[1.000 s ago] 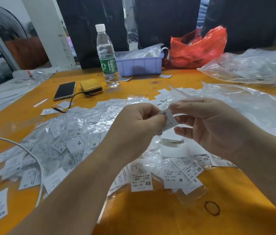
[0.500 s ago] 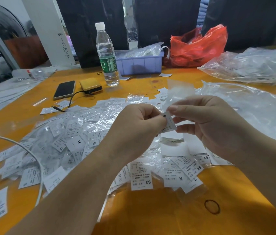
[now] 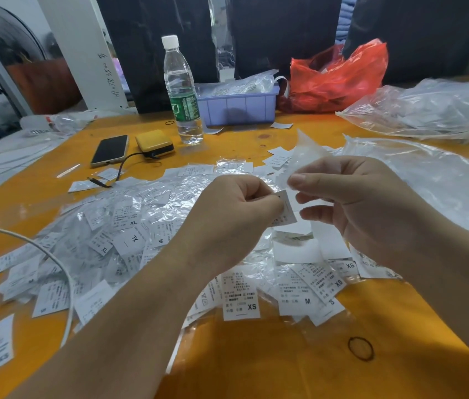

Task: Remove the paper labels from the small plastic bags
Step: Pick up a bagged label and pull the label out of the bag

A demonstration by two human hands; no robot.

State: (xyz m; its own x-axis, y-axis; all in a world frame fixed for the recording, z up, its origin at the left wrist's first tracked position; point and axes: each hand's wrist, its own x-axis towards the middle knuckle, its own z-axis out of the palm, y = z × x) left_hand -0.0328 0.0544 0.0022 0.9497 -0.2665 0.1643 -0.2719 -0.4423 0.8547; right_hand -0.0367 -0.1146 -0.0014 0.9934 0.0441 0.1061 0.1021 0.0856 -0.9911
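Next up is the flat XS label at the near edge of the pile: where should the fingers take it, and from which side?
Take the XS label by its near bottom edge, coming from the person's side. That end lies on bare table, while its far end tucks under the left hand and other labels.

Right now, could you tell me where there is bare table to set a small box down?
Bare orange table lies near you, below the XS label and beside the rubber band. Another patch lies between the phone and the white cable. The middle, under both hands, is crowded with the label pile.
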